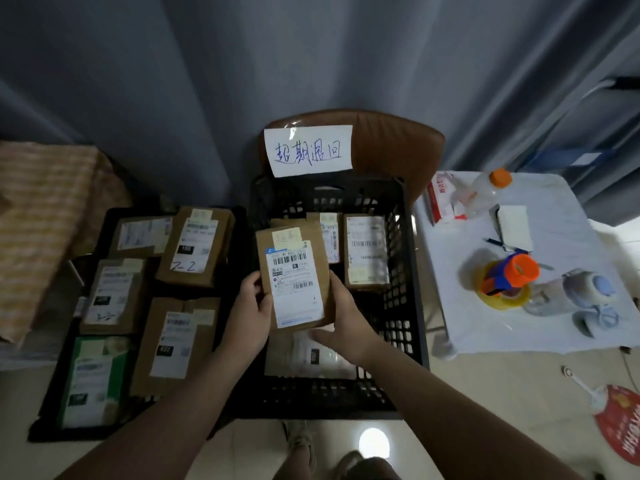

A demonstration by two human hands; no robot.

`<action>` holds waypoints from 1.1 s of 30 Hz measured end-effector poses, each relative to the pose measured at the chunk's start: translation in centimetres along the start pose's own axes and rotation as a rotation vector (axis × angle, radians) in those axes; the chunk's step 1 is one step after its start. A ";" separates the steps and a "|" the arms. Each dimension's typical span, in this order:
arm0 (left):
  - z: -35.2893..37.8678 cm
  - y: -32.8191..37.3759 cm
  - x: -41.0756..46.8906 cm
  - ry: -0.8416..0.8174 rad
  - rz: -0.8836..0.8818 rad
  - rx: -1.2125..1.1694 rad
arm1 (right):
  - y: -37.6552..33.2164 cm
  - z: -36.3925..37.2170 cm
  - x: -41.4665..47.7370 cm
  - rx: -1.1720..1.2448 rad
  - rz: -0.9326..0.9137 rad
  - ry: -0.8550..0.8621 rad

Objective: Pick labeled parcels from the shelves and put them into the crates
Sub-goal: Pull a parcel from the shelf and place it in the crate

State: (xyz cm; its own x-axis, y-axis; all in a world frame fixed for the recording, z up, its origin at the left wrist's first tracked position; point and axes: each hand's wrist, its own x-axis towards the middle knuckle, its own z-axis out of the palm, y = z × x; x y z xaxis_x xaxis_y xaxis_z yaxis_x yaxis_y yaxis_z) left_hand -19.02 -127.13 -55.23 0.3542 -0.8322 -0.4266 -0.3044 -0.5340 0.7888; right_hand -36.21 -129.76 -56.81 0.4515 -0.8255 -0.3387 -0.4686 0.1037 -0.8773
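Observation:
I hold a flat brown parcel (294, 275) with a white barcode label and a yellow note over the black crate (405, 306) in the middle. My left hand (251, 306) grips its left edge. My right hand (343, 320) holds its right edge and lower corner from beneath. Inside the crate lie a brown labelled parcel (366, 251) at the back right, another partly hidden behind the held one, and a pale bag parcel (311, 356) at the bottom. The low black crate (45, 427) on the left holds several labelled parcels, one of them green (91, 381).
A brown chair (391, 143) with a handwritten paper sign (308, 150) stands behind the middle crate. A white-covered table (554, 327) at the right carries a bottle (485, 195), a tape dispenser (507, 282), a notebook and pen. A red fan (620, 424) lies on the floor.

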 end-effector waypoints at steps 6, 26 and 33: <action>-1.2 1.1 8.2 -0.130 0.258 0.265 | -0.4 -0.6 8.8 0.066 0.064 0.064; 3.2 -4.7 18.0 -0.054 0.642 1.597 | 7.5 -2.1 18.1 -0.269 0.086 -0.096; 4.1 -2.3 16.8 -0.015 0.499 1.591 | 5.0 -4.3 17.6 -0.682 -0.019 -0.265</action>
State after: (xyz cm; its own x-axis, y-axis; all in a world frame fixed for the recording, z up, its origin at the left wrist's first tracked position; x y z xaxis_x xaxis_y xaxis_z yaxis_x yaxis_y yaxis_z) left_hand -16.03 -140.51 -66.00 -0.0535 -0.9525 -0.2998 -0.9164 0.1661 -0.3641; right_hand -33.91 -146.17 -65.70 0.5925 -0.6529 -0.4719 -0.7884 -0.3494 -0.5064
